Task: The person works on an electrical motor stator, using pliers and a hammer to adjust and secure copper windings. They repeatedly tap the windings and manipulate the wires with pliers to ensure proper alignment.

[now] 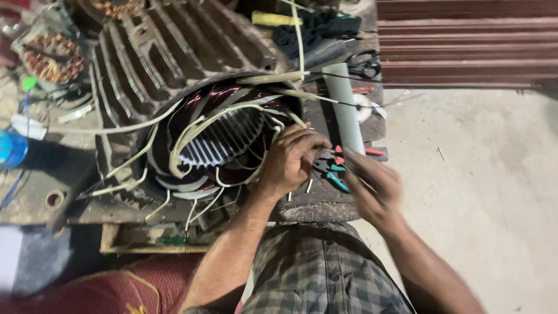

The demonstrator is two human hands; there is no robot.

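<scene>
A person's left hand rests on the rim of a large motor stator, fingers curled around a sleeved lead wire to steady it. Just right, the blurred right hand hovers over pliers on the worktop — grip unclear.

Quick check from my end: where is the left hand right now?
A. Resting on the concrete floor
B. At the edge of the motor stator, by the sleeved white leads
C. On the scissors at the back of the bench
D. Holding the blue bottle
B. The left hand sits at the rim of the motor stator, fingers curled among the white sleeved leads; the blurred right hand is beside the pliers.
</scene>
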